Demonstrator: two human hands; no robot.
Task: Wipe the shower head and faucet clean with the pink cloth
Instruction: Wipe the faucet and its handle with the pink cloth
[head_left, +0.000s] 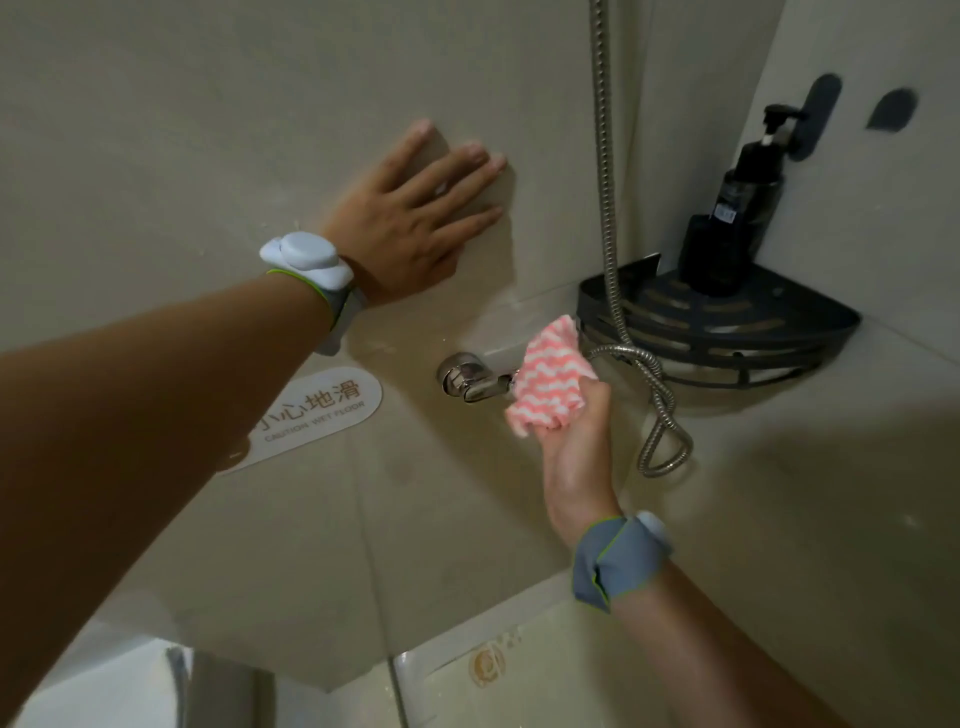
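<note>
We have the pink-and-white wavy-striped cloth (548, 375) bunched in our right hand (576, 447), whose grip is closed around its lower part, and we press its free upper half against the right end of the shiny chrome wall faucet (465, 376). To wipe well, we judge we should wrap the cloth around the fitting and draw it along toward the wall flange. Our left hand (410, 223) lies flat and open on the beige tiled wall (208, 130), bracing us. The shower head is out of view.
</note>
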